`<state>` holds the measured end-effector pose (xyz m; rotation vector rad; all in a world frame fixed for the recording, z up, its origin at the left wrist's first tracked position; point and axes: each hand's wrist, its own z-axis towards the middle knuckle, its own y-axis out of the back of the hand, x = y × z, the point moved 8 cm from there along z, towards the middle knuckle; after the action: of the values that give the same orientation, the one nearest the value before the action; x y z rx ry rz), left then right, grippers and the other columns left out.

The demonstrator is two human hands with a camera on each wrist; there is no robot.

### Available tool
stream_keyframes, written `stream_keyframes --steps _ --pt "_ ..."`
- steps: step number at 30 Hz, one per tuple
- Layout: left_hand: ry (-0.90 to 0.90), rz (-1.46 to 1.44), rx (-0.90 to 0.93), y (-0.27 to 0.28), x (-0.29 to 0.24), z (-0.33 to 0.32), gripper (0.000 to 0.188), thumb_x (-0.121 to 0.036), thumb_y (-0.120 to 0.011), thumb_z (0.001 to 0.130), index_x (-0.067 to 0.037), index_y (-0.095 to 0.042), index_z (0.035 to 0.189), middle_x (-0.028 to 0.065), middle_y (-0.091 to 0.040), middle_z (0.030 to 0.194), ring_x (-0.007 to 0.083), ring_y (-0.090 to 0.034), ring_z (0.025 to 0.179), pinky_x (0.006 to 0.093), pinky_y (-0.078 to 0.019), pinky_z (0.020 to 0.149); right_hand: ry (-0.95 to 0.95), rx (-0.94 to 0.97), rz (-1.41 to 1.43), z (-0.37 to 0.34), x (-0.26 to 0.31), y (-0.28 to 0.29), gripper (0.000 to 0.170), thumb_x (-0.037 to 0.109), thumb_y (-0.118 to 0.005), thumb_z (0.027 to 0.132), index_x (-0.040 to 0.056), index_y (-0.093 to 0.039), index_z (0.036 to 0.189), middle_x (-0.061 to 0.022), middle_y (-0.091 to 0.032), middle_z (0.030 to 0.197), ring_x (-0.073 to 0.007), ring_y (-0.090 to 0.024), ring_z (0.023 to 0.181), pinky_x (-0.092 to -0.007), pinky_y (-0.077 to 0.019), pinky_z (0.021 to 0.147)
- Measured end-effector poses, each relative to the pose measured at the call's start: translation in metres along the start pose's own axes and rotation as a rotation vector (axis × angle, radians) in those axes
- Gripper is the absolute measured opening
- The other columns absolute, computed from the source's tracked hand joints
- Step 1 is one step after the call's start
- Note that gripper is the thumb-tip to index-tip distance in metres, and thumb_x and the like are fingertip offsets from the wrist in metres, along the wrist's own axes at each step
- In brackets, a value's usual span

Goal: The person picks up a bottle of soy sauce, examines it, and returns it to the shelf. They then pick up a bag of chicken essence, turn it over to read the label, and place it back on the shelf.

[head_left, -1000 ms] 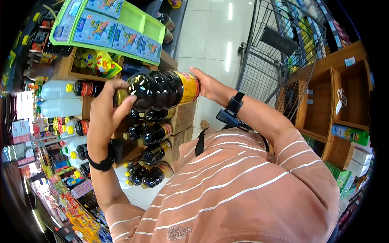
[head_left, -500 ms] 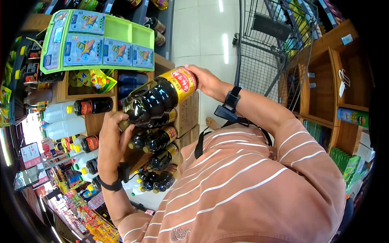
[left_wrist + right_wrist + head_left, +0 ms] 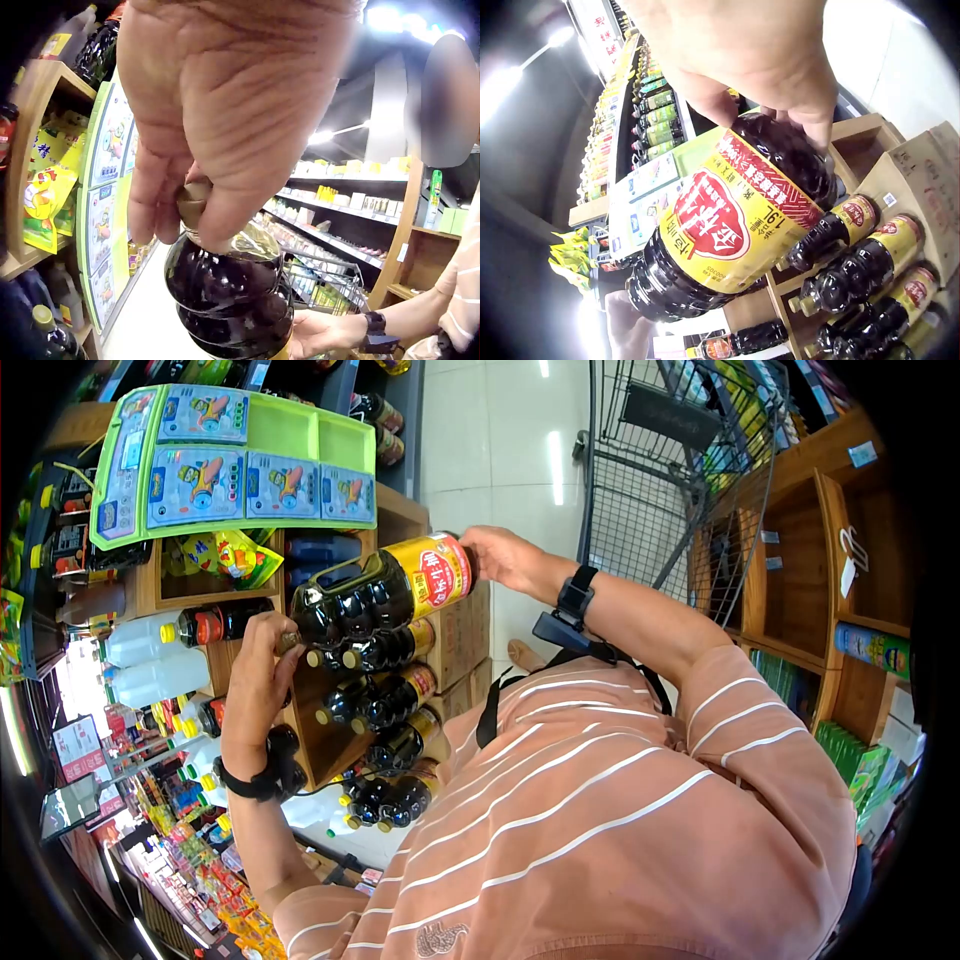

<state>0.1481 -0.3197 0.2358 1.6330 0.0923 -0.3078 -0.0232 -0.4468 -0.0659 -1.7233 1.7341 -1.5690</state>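
A large bottle of dark soy sauce (image 3: pixel 355 600) with a yellow and red label (image 3: pixel 724 217) lies tilted on its side in the air between both hands. At its neck, my left hand (image 3: pixel 257 685) pinches the brownish-gold cap (image 3: pixel 193 201) between thumb and fingers. My right hand (image 3: pixel 512 563) holds the base, the thumb on one side and fingers on the other in the right wrist view. The moulded handle of the bottle shows on its far side. Below it stand several similar soy sauce bottles (image 3: pixel 395 700) with yellow labels.
A green display tray (image 3: pixel 310 440) with blue picture cards stands beyond the bottle. Brown cartons (image 3: pixel 462 640) sit beside the lower bottles. A black wire shopping cart (image 3: pixel 650 510) is in the aisle, and wooden shelves (image 3: pixel 800 590) are at right.
The bottle has turned about its length, so its label front and handle now show in the head view. It has shifted slightly left, with both hands still holding it.
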Motion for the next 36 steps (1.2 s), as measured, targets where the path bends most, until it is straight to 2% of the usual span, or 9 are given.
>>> stream_keyframes --steps 3,7,14,20,23,29,33,34,36 --pt "0.113 -0.090 0.061 -0.004 0.019 0.004 0.038 0.008 -0.068 0.085 -0.003 -0.051 0.118 0.0163 -0.056 0.112 0.0368 -0.059 0.102 0.0384 -0.0493 0.086 -0.037 -0.010 0.004 -0.003 -0.006 0.000 0.017 0.019 -0.058 0.093 0.0062 -0.061 0.105 -0.0071 -0.066 0.104 -0.0181 -0.064 0.093 -0.0359 -0.0524 0.087" --pt "0.054 -0.073 0.066 -0.010 0.037 0.010 0.045 0.007 -0.068 0.084 -0.004 -0.050 0.124 0.0154 -0.056 0.113 0.0349 -0.060 0.105 0.0382 -0.0494 0.087 -0.059 -0.036 -0.008 0.000 -0.015 0.007 0.020 0.020 -0.057 0.093 0.0052 -0.059 0.106 -0.0090 -0.065 0.105 -0.0202 -0.063 0.094 -0.0370 -0.0518 0.088" --pt "0.135 -0.142 0.113 -0.024 0.054 0.014 0.046 0.006 -0.067 0.085 -0.004 -0.050 0.127 0.0144 -0.057 0.114 0.0316 -0.060 0.108 0.0378 -0.0503 0.086 -0.092 -0.064 -0.028 0.004 -0.025 0.018 0.022 0.019 -0.053 0.094 0.0029 -0.056 0.109 -0.0100 -0.063 0.105 -0.0203 -0.061 0.093 -0.0363 -0.0506 0.087" --pt "0.127 -0.165 0.110 -0.025 0.050 0.017 0.042 0.001 -0.068 0.087 -0.005 -0.051 0.125 0.0126 -0.058 0.111 0.0292 -0.060 0.099 0.0358 -0.0501 0.082 -0.120 -0.126 -0.053 0.009 -0.030 0.023 0.022 0.018 -0.052 0.094 0.0024 -0.058 0.108 -0.0098 -0.064 0.104 -0.0198 -0.062 0.093 -0.0349 -0.0505 0.087" --pt "0.182 -0.150 0.203 -0.028 0.052 0.019 0.040 -0.002 -0.069 0.091 -0.004 -0.051 0.127 0.0088 -0.059 0.114 0.0172 -0.060 0.099 0.0316 -0.0520 0.082 -0.138 -0.138 -0.086 0.016 -0.034 0.027 0.026 0.023 -0.054 0.094 0.0019 -0.059 0.109 -0.0102 -0.064 0.106 -0.0202 -0.062 0.095 -0.0360 -0.0502 0.088" --pt "0.316 -0.204 0.271 -0.028 0.038 0.029 0.034 -0.013 -0.068 0.091 -0.002 -0.053 0.118 0.0083 -0.061 0.098 0.0129 -0.054 0.087 0.0270 -0.0470 0.073 -0.146 -0.282 -0.004 0.017 -0.038 0.033 0.049 0.041 -0.051 0.096 -0.0007 -0.056 0.121 -0.0124 -0.063 0.114 -0.0219 -0.061 0.103 -0.0390 -0.0481 0.094" --pt "0.206 -0.230 0.171 -0.035 0.040 0.043 0.033 -0.021 -0.068 0.090 -0.001 -0.053 0.113 0.0062 -0.057 0.092 0.0128 -0.048 0.075 0.0271 -0.0431 0.068 -0.184 -0.211 0.014 0.029 -0.052 0.034 0.060 0.046 -0.050 0.097 -0.0019 -0.048 0.134 -0.0136 -0.061 0.120 -0.0232 -0.059 0.110 -0.0384 -0.0470 0.097" --pt "0.220 -0.239 0.147 -0.034 0.039 0.047 0.033 -0.024 -0.068 0.090 0.000 -0.054 0.109 0.0054 -0.053 0.084 0.0122 -0.045 0.071 0.0284 -0.0402 0.065 -0.183 -0.186 0.006 0.031 -0.054 0.032 0.064 0.047 -0.050 0.097 -0.0026 -0.046 0.137 -0.0144 -0.059 0.123 -0.0235 -0.059 0.112 -0.0381 -0.0468 0.098" --pt "0.266 -0.224 0.156 -0.040 0.043 0.054 0.035 -0.027 -0.069 0.090 0.000 -0.055 0.107 0.0113 -0.057 0.078 0.0205 -0.051 0.067 0.0342 -0.0443 0.065 -0.185 -0.177 -0.043 0.031 -0.054 0.028 0.070 0.050 -0.050 0.097 -0.0035 -0.043 0.141 -0.0158 -0.056 0.128 -0.0242 -0.056 0.117 -0.0393 -0.0451 0.100"
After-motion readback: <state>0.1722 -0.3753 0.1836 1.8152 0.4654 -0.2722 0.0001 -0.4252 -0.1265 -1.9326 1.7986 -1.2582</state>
